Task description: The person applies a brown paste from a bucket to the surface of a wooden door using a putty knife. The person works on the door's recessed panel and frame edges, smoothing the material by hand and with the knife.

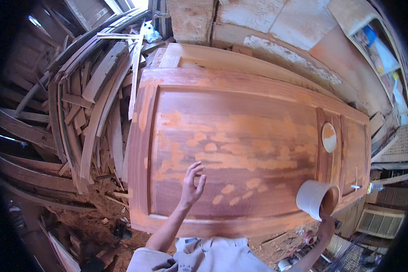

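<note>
Door (267,136): my view's centre toward three o'clock
Orange coat (211,147): partly done, I judge; bare brown left between patches
Left grip (193,188): six o'clock, fingers apart, empty
Right grip (326,226): four o'clock, clamped on bucket (309,199)

The left fingers (195,167) hang loosely curled over a panelled wooden door (240,102), orange-patched beyond them; the right fingers (323,218) hold a tilted white tub (309,199), a round white lid (329,135) beyond.
</note>
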{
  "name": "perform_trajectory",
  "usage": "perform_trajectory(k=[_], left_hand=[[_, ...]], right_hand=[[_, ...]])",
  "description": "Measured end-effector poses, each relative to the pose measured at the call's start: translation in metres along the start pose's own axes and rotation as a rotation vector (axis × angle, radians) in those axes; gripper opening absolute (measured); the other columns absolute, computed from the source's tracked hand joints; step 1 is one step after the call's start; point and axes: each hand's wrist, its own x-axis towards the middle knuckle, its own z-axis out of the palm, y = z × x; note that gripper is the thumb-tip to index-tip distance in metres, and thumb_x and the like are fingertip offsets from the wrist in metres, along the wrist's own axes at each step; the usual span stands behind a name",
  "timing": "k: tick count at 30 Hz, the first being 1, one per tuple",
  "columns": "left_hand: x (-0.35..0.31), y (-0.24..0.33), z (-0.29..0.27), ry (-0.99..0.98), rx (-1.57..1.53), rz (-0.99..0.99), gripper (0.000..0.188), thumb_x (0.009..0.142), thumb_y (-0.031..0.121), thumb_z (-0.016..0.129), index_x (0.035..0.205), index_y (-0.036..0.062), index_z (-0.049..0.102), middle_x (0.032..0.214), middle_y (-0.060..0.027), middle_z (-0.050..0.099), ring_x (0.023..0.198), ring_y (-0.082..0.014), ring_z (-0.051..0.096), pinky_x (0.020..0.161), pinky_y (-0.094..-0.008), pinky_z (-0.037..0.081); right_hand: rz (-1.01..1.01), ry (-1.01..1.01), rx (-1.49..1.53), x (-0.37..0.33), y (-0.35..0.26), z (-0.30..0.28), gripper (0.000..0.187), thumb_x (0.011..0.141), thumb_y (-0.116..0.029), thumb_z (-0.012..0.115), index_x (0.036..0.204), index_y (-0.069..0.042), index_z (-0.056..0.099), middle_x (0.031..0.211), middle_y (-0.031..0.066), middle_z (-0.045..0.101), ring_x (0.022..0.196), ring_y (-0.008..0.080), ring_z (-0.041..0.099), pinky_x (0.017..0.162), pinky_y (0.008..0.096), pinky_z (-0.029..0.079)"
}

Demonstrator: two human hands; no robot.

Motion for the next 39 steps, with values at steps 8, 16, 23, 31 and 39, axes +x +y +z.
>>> perform_trajectory(k=[8,16,23,31,39], left_hand=[[0.304,-0.051,-0.046,0.190,0.109,0.165,0.032,0.099,0.020,0.055,0.122,-0.0020,0.058,0.117,-0.0191,0.065,0.108,-0.0286,0.062,0.093,-0.0361,0.047],[0.521,-0.104,0.024,-0.396,-0.168,-0.175,0.082,0.099,0.067,0.024,0.133,-0.0008,0.057,0.127,-0.0164,0.065,0.122,-0.0275,0.058,0.108,-0.0404,0.038],[0.557,-0.125,0.046,-0.813,-0.022,-0.316,0.101,0.092,0.079,0.019,0.130,-0.0058,0.057,0.129,-0.0190,0.063,0.125,-0.0253,0.056,0.111,-0.0383,0.035],[0.543,-0.100,0.030,-0.743,0.034,-0.214,0.097,0.093,0.078,0.022,0.129,-0.0038,0.059,0.129,-0.0180,0.063,0.125,-0.0267,0.056,0.110,-0.0384,0.035],[0.546,-0.105,0.027,-0.703,0.216,-0.127,0.091,0.094,0.076,0.022,0.132,0.0017,0.058,0.129,-0.0165,0.063,0.120,-0.0260,0.058,0.107,-0.0402,0.038]], right_hand=[[-0.576,0.574,0.495,0.117,-0.183,-0.104,0.025,0.089,0.004,0.050,0.111,0.004,0.061,0.096,0.0225,0.061,0.091,0.0403,0.058,0.080,0.0429,0.046],[-0.941,0.602,0.392,0.285,-0.512,-0.154,0.041,0.084,0.001,0.055,0.118,-0.021,0.066,0.113,0.0094,0.061,0.115,0.0316,0.055,0.112,0.0561,0.025],[-1.075,0.387,0.088,0.309,-0.645,-0.171,0.034,0.086,-0.006,0.056,0.114,-0.022,0.068,0.104,0.0091,0.064,0.113,0.0322,0.057,0.111,0.0655,0.026],[-1.090,0.376,0.146,0.308,-0.652,-0.149,0.032,0.089,-0.004,0.051,0.113,-0.015,0.069,0.100,0.0104,0.063,0.111,0.0313,0.058,0.109,0.0649,0.026],[-1.130,0.297,0.288,0.343,-0.651,-0.125,0.029,0.090,-0.012,0.051,0.115,-0.013,0.066,0.106,0.0159,0.065,0.112,0.0368,0.058,0.107,0.0645,0.033]])
